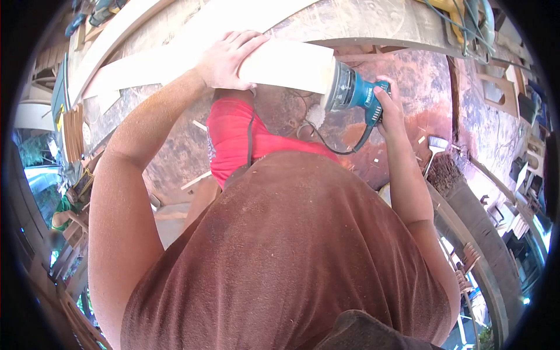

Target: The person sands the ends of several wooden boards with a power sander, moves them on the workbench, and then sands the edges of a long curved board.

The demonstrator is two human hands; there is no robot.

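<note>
A pale wooden board [291,65], overexposed in the bright light, lies across the front of my body above my raised knee. My left hand [231,61] grips it, fingers over the upper face and thumb at the near edge. In my right hand [389,105] is a teal electric sander [363,93], my fingers wrapped round its body. The sander is turned sideways, its round pad against the board's right end. A dark power cord [364,140] loops down from the tool towards the floor.
Long pale curved wooden pieces [119,44] rest on the workbench [373,20] ahead. A brush [436,144] and scattered wood scraps lie on the stained floor [402,76]. A yellow tool with cables [452,14] is at upper right. Another person [67,210] is at far left.
</note>
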